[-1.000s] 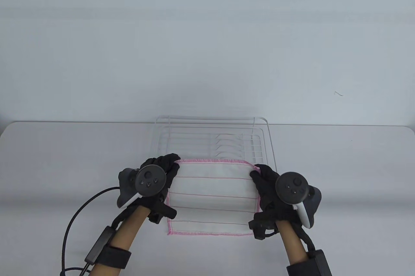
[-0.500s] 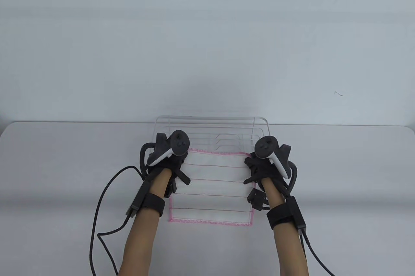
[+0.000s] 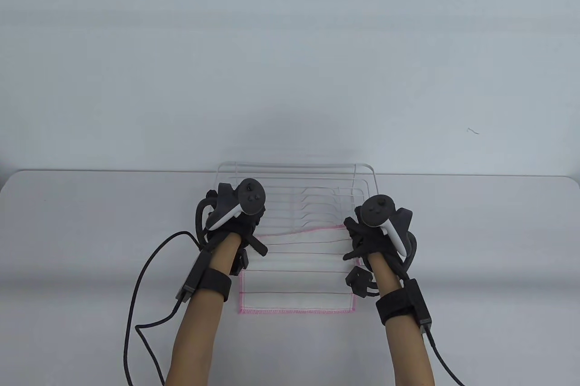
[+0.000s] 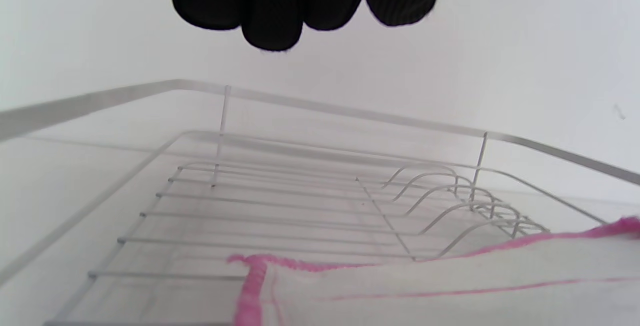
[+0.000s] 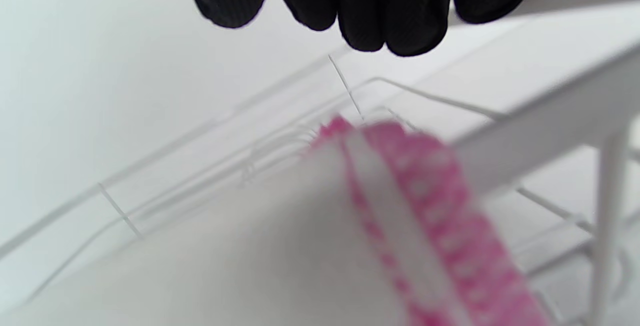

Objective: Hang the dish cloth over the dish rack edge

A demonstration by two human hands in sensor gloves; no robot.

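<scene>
A white dish cloth (image 3: pixel 297 277) with a pink hem and thin pink stripes hangs over the near edge of a white wire dish rack (image 3: pixel 294 167). Its far edge lies inside the rack and its near part rests on the table. My left hand (image 3: pixel 242 228) hovers over the cloth's far left corner. In the left wrist view its fingers (image 4: pixel 272 11) hang free above the rack (image 4: pixel 300 201), apart from the cloth (image 4: pixel 450 286). My right hand (image 3: pixel 364 243) is over the cloth's right edge, fingers spread. In the right wrist view its fingers (image 5: pixel 385 11) are above the cloth corner (image 5: pixel 300 246), not touching it.
A black cable (image 3: pixel 136 277) loops on the table left of my left arm. Another cable (image 3: pixel 442 359) runs from my right wrist. The rack stands at the table's far edge (image 3: pixel 90 171), with a plain wall behind it. The rack's rim bar (image 5: pixel 550 116) is close to my right hand.
Both hands carried the cloth's far edge forward over the rack's near rim. That edge has since dropped into the rack, out of my fingers, and my right hand drew back a little.
</scene>
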